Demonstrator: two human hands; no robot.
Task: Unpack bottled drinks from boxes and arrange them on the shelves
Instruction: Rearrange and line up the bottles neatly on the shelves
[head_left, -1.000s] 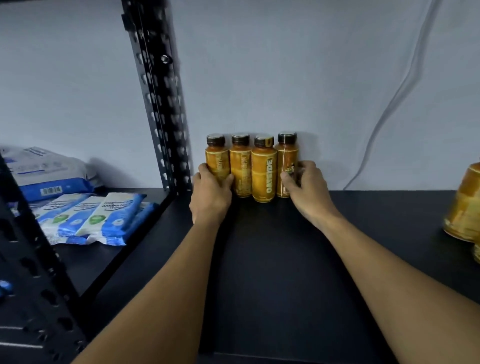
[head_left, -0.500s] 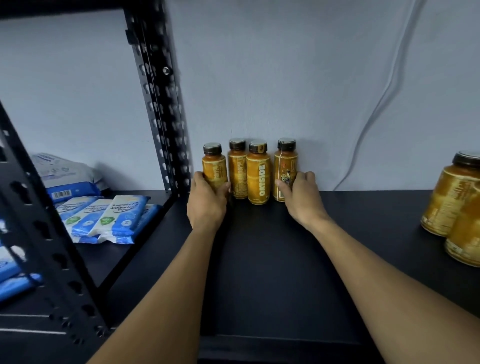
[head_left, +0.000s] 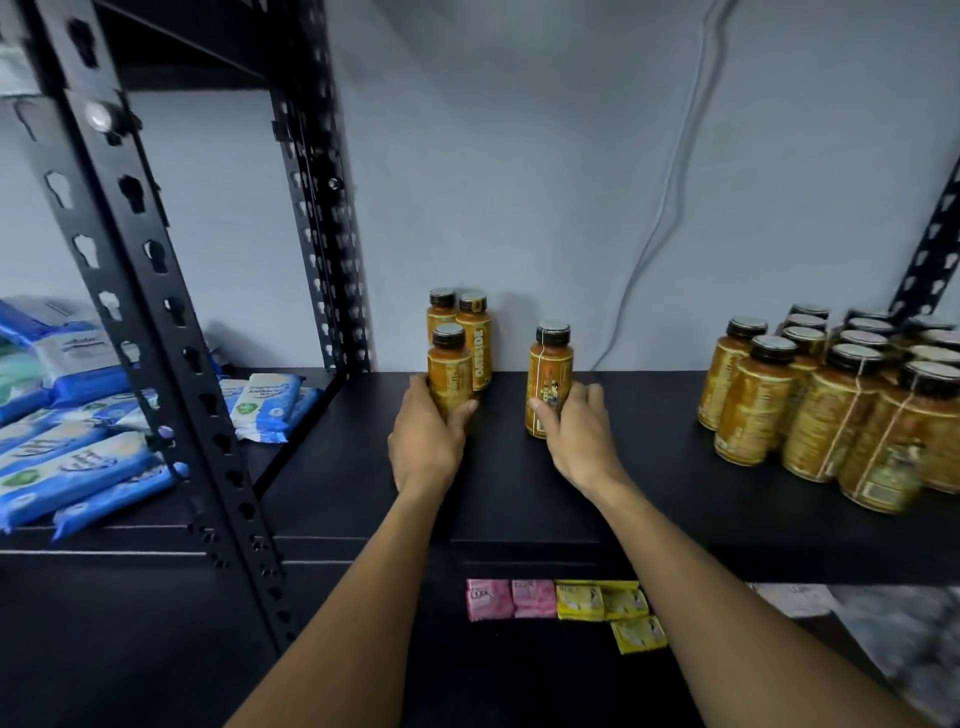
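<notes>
Your left hand (head_left: 426, 441) wraps front bottle (head_left: 449, 374), upright, just ahead of back pair (head_left: 474, 338). Your right hand (head_left: 576, 436) grips lone bottle (head_left: 549, 379), also upright, standing apart to right on shelf (head_left: 649, 441). Cluster lies leftward; right hand nearest to close gap.

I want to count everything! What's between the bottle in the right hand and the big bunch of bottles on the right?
Nothing: in the head view only bare black shelf lies between the bottle in the right hand and the bottle group.
</notes>
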